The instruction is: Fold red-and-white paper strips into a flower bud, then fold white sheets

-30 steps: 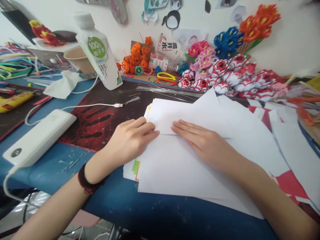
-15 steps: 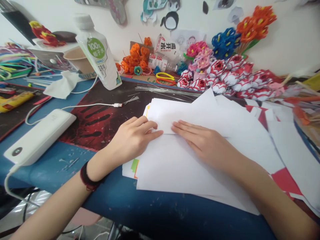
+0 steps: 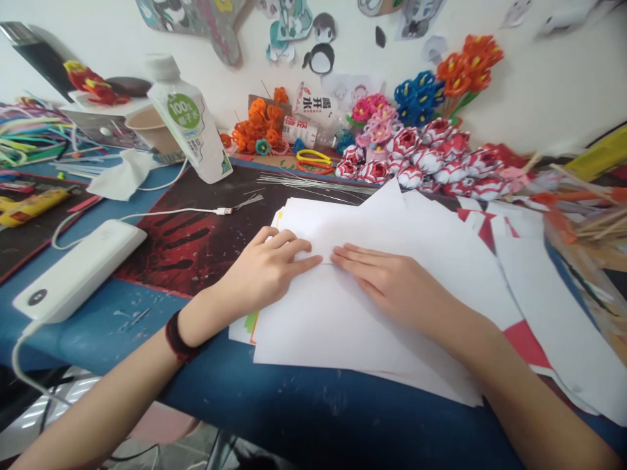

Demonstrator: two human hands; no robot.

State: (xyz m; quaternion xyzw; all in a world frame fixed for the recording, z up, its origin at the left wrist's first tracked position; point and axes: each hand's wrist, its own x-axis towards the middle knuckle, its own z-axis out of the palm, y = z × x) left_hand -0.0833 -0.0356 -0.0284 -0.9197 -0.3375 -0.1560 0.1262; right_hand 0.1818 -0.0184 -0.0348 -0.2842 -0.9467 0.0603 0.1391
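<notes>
A white sheet of paper [image 3: 337, 225] with a folded edge lies on a stack of white sheets [image 3: 313, 333] at the desk's near side. My left hand [image 3: 269, 264] rests on the left part of the folded sheet, fingers bent and apart, thumb stretched along the fold. Just to its right, my right hand [image 3: 392, 277] lies flat with its fingers together and straight, pressing on the same fold. A small gap separates the left thumb from the right fingertips. Green and orange paper edges show beneath the stack on the left.
A white power bank [image 3: 81, 271] with a cable lies left, and a white bottle [image 3: 189, 124] stands behind it. Thin wires [image 3: 313, 185] lie beyond the paper. Red-and-white flowers [image 3: 431, 156] and orange flowers [image 3: 259, 124] line the wall. Paper scraps [image 3: 563, 313] lie right.
The view has shifted slightly. My right fingertips are a little closer to my left thumb, and my left fingers are somewhat more spread. The folded paper stays in place.
</notes>
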